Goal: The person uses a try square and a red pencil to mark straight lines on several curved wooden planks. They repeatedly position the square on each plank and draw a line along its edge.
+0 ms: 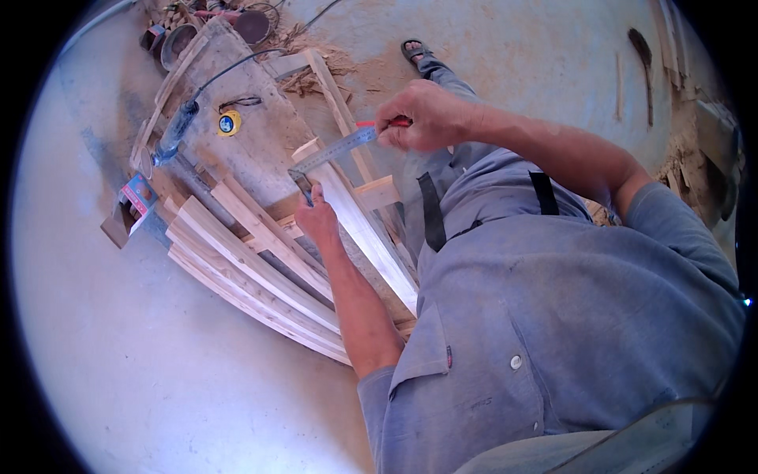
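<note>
My left hand [318, 220] is closed round the stock of a metal try square [335, 152], near the far end of a pale wooden board [359, 225]. The square's graduated blade lies across the board and reaches right, toward my other hand. My right hand [426, 118] is closed on a thin red pencil [365, 123], just at the blade's far end. The pencil sticks out to the left of the fingers, along the blade. Whether the right fingers also touch the blade is hard to make out.
Several long wooden strips [260, 265] lie left of the board. A worn bench top [264, 142] bears a yellow tape measure [229, 123] and a corded power tool [178, 130]. A small blue and red box [138, 194] stands at the left. Shavings [335, 63] litter the floor.
</note>
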